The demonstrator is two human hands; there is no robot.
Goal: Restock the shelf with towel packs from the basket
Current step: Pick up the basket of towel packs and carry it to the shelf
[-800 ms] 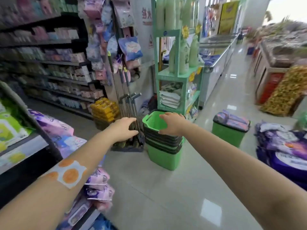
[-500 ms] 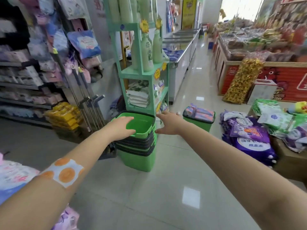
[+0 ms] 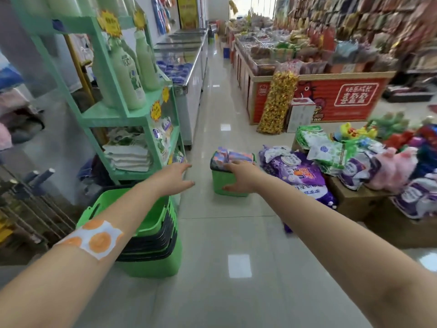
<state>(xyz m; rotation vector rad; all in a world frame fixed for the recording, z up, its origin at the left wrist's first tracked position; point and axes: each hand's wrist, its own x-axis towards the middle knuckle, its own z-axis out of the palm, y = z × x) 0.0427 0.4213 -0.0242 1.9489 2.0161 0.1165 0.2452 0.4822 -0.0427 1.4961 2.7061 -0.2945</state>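
Observation:
A small green basket (image 3: 227, 184) stands on the tiled floor ahead, filled with colourful towel packs (image 3: 233, 156). My right hand (image 3: 240, 175) stretches out in front of the basket with relaxed fingers and holds nothing; whether it touches the basket is unclear. My left hand (image 3: 176, 176) reaches forward to the left of the basket, fingers straight, empty. Both arms are extended.
A stack of empty green baskets (image 3: 151, 235) stands at the lower left under my left arm. A mint-green rack (image 3: 132, 114) with bottles rises at the left. Purple and white bags (image 3: 305, 171) on boxes crowd the right. A chest freezer (image 3: 189, 67) lines the aisle.
The view has swung to the right and come closer to the filled basket. Both hands moved past the empty basket stack toward the filled basket.

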